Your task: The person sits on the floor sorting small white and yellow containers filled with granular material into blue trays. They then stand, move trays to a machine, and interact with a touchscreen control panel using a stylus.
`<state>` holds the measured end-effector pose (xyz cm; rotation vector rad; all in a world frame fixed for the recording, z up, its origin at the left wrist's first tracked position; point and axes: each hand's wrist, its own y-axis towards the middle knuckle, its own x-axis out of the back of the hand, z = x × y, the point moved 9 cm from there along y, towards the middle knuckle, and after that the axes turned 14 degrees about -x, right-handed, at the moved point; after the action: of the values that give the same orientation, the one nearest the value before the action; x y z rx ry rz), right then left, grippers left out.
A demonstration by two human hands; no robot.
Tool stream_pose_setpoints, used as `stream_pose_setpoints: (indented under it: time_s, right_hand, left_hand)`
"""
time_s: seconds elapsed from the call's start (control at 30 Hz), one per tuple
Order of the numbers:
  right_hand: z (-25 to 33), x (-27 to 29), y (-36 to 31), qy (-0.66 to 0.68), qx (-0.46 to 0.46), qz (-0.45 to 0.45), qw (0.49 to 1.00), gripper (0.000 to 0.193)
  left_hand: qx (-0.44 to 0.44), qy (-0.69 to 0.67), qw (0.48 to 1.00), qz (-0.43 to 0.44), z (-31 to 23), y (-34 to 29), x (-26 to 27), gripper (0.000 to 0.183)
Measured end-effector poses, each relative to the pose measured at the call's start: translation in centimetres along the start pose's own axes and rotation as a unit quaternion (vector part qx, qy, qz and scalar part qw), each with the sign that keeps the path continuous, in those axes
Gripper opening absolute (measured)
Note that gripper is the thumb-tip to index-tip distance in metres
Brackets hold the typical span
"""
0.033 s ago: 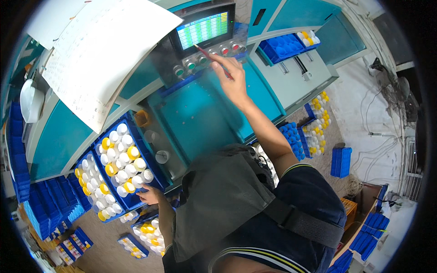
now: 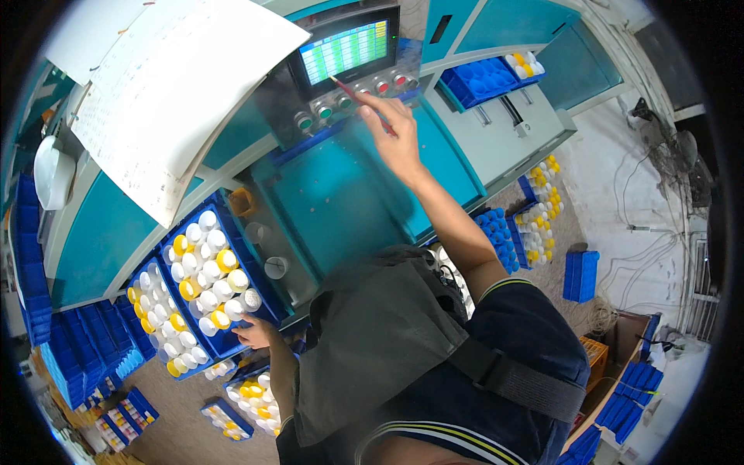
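My right hand [image 2: 394, 128] is closed on a slim red pen [image 2: 355, 94]. The pen's tip meets or hovers over the lower part of a lit screen [image 2: 345, 53] with a green and white grid; contact cannot be made out. Down on the left, my left hand [image 2: 256, 332] rests at the near corner of a blue tray [image 2: 267, 298], fingers apart. One fingertip is at a white round-topped container [image 2: 234, 308], one of several white and yellow ones packed in the tray. My palm's underside is hidden.
Below the screen sits a row of green and red buttons [image 2: 325, 112]. Large paper sheets [image 2: 186, 85] hang at the upper left. A teal machine bed [image 2: 333, 194] lies in front of me. Another filled tray [image 2: 163, 318] adjoins at left; a blue bin [image 2: 581, 277] stands on the right floor.
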<state>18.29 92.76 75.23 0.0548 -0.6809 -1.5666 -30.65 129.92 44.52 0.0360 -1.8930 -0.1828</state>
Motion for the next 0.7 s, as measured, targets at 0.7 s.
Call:
stream_pose_setpoints:
  time_s: [0.7]
  right_hand:
    - [-2.0,-1.3,-0.5,0.076,-0.034,0.068,0.994,0.032]
  left_hand:
    - [-0.048,-0.001,0.995,-0.089,-1.1,-0.3,1.5,0.076]
